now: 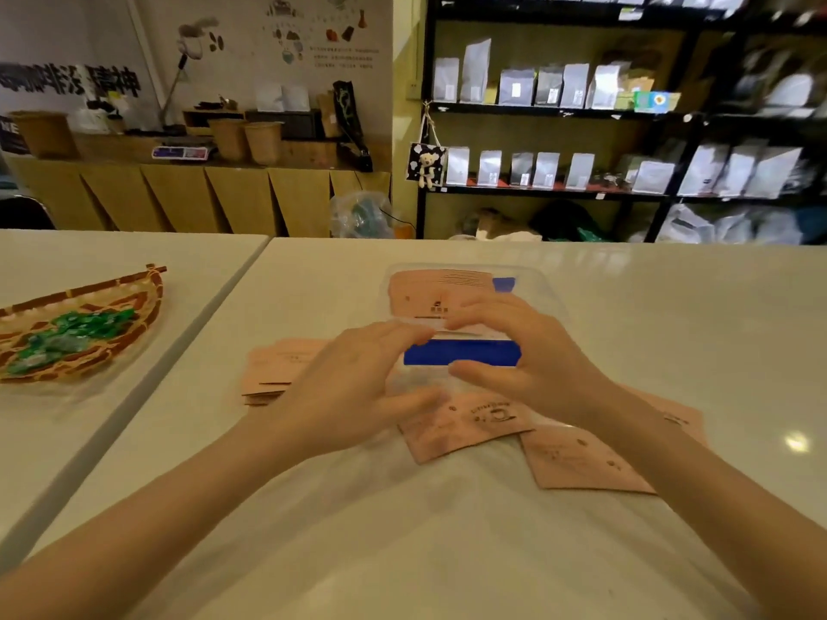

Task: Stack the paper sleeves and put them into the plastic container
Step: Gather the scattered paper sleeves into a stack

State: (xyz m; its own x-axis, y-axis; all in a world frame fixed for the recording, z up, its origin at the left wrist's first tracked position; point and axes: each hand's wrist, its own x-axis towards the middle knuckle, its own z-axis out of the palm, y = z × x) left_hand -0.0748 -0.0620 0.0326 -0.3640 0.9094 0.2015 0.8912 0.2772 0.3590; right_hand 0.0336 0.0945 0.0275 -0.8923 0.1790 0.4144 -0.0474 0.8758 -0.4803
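Observation:
A clear plastic container (532,284) with a blue latch (461,353) on its near side lies on the white table, and pink paper sleeves (429,290) show inside it. My left hand (349,387) and my right hand (523,355) both grip the container's near edge, thumbs below and fingers on top, either side of the latch. Loose pink sleeves lie on the table: a stack (277,369) left of my left hand, one (465,422) under the container's near edge, another (577,458) beneath my right wrist.
A woven basket (112,297) holding green wrapped items (71,333) sits on the adjoining table at the left. Black shelves (559,109) with pouches and a wooden counter (201,190) stand beyond the table's far edge.

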